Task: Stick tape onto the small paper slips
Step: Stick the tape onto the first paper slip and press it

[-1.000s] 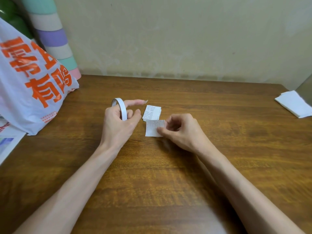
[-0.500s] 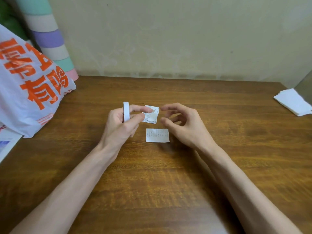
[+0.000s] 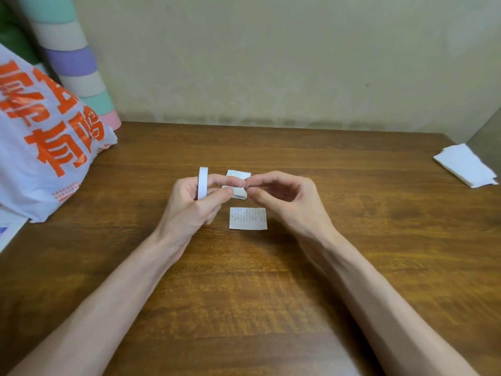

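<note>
My left hand point(image 3: 193, 204) grips a white roll of tape point(image 3: 202, 183), held upright on edge above the wooden table point(image 3: 271, 294). Its forefinger and thumb reach right, over a small stack of printed paper slips point(image 3: 238, 175) lying on the table. My right hand point(image 3: 287, 202) is raised beside it, forefinger and thumb tips meeting the left fingertips at the tape's end; whether they pinch the tape end is too small to tell. One single printed slip point(image 3: 248, 219) lies flat on the table just below both hands, touched by neither.
A white plastic bag with orange characters point(image 3: 46, 142) fills the left side. Behind it leans a roll with pastel stripes point(image 3: 73, 66). A stack of white folded paper point(image 3: 465, 165) lies at the table's far right edge. A wall closes the back.
My right hand let go of the single slip, which now lies nearer to me, and rose to meet the left fingertips. The left hand turned the tape roll edge-on.
</note>
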Demonstrator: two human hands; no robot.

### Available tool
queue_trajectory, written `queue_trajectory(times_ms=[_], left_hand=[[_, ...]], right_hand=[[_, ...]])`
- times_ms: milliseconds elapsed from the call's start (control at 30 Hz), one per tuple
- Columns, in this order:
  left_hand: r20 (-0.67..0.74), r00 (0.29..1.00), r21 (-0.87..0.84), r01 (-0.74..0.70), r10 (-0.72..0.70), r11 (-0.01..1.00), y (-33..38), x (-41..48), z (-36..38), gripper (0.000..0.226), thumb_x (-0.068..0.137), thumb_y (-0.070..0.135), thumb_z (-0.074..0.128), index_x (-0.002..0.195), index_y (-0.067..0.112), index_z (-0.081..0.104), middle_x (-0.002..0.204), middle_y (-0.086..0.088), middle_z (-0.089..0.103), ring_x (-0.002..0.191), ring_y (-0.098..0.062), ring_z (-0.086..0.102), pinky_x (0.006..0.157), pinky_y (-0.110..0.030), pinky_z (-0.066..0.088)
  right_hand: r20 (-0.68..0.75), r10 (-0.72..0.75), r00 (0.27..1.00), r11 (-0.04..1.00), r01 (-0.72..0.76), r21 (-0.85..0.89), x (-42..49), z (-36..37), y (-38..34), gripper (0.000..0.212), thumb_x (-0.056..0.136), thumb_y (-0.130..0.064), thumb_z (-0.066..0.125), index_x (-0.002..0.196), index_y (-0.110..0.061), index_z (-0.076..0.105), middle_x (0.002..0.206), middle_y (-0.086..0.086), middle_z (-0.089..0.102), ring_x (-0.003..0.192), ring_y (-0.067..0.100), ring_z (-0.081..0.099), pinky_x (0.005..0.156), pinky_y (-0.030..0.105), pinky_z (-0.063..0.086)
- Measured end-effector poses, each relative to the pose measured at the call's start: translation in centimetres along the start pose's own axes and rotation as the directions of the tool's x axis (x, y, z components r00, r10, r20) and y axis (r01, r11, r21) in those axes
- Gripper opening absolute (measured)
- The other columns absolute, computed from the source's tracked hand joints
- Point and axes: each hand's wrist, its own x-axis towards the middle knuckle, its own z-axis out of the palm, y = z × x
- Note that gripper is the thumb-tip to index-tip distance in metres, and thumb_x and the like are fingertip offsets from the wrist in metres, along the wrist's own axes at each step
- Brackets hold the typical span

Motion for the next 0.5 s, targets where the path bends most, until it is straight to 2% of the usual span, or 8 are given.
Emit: queue_trajectory(times_ms=[200, 333, 433, 500], left_hand=[[0.024, 1.000, -0.008, 0.001, -0.001, 1.000, -0.15, 0.06, 0.14, 0.020, 0.101, 0.008, 0.064, 0.107, 0.016, 0.081, 0.048, 0.006, 0.030, 0.047, -0.012, 0.022, 0.048, -0.021, 0.025], [0.038, 0.999, 0.002, -0.020, 0.020, 1.000, -0.03, -0.02, 0.25, 0.022, 0.101, 0.004, 0.063, 0.108, 0.013, 0.081, 0.049, 0.002, 0.027, 0.047, -0.012, 0.021, 0.049, -0.011, 0.034], [0.032, 0.999, 0.008, -0.019, 0.019, 1.000, -0.12, 0.02, 0.17, 0.022, 0.101, 0.006, 0.064, 0.108, 0.018, 0.081, 0.050, 0.000, 0.028, 0.048, -0.014, 0.022, 0.049, -0.016, 0.031], [0.034, 0.999, 0.000, -0.016, 0.016, 1.000, -0.17, 0.02, 0.14, 0.023, 0.101, 0.007, 0.064, 0.109, 0.019, 0.081, 0.049, 0.003, 0.029, 0.048, -0.014, 0.022, 0.048, -0.019, 0.028]], right_hand=[[-0.020, -0.013, 1.000, 1.000, 0.012, -0.006, -0.07, -0.08, 0.31, 0.017, 0.092, -0.006, 0.079, 0.109, -0.006, 0.079, 0.105, 0.005, 0.081, 0.096, 0.021, 0.076, 0.096, 0.034, 0.060], [-0.013, 0.007, 1.000, 1.000, -0.007, -0.030, -0.23, -0.08, 0.42, 0.023, 0.093, -0.009, 0.079, 0.115, -0.014, 0.079, 0.104, -0.001, 0.080, 0.090, 0.014, 0.074, 0.093, 0.031, 0.059], [-0.017, -0.005, 1.000, 1.000, 0.004, -0.025, -0.20, 0.02, 0.47, 0.017, 0.094, -0.009, 0.078, 0.111, -0.012, 0.081, 0.107, 0.002, 0.080, 0.094, 0.020, 0.077, 0.097, 0.038, 0.060], [-0.031, -0.009, 0.999, 1.000, 0.009, -0.018, -0.19, -0.02, 0.48, 0.016, 0.094, -0.009, 0.078, 0.109, -0.010, 0.081, 0.106, 0.002, 0.081, 0.090, 0.017, 0.077, 0.096, 0.036, 0.060]])
